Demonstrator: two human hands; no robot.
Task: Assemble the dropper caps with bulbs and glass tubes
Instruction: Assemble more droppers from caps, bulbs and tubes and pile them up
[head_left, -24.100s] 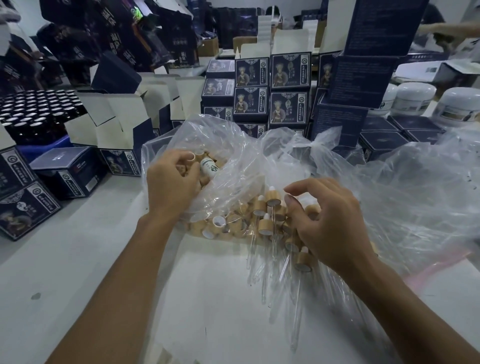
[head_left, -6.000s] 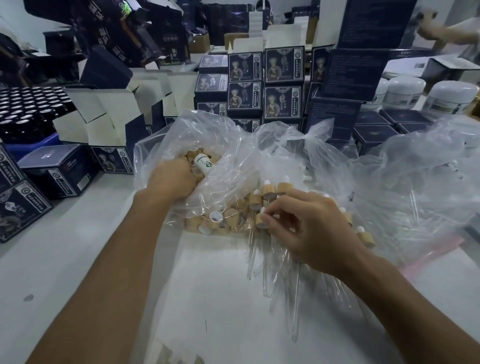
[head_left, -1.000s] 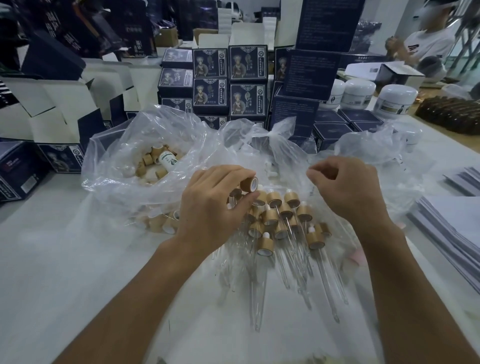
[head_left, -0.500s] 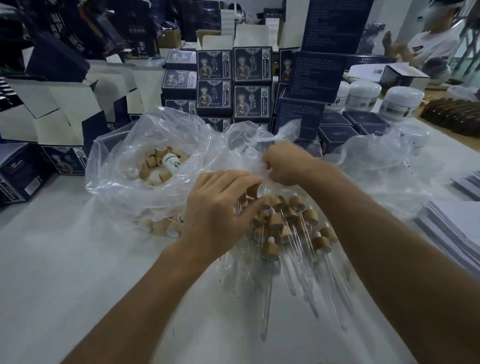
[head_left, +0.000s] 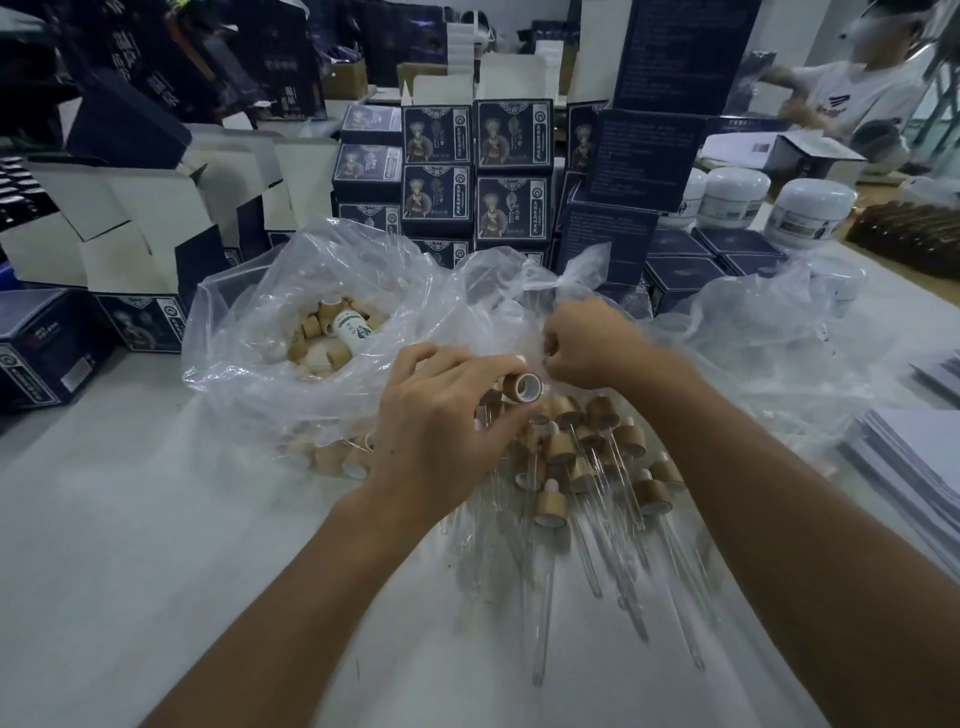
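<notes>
A short wooden cap (head_left: 524, 385), round and tan with a white lining and a hollow centre, sits at the fingertips of the left hand (head_left: 441, 426); thumb and forefinger curl round it and pinch it, its open end facing the camera. Just beside it, the right hand (head_left: 587, 345) is clenched in crinkled clear plastic, the edge of a bag (head_left: 332, 280); what its curled fingers pinch besides the film cannot be told. Below both hands lies a heap of finished droppers (head_left: 587, 457): the same wooden collars with small white rubber bulbs and long, thin glass tubes fanned out over the smooth white table (head_left: 130, 545). Loose caps (head_left: 317, 332) and a white bottle (head_left: 352, 328) lie inside the bag. Dark printed boxes (head_left: 475, 171) stand stacked behind.
</notes>
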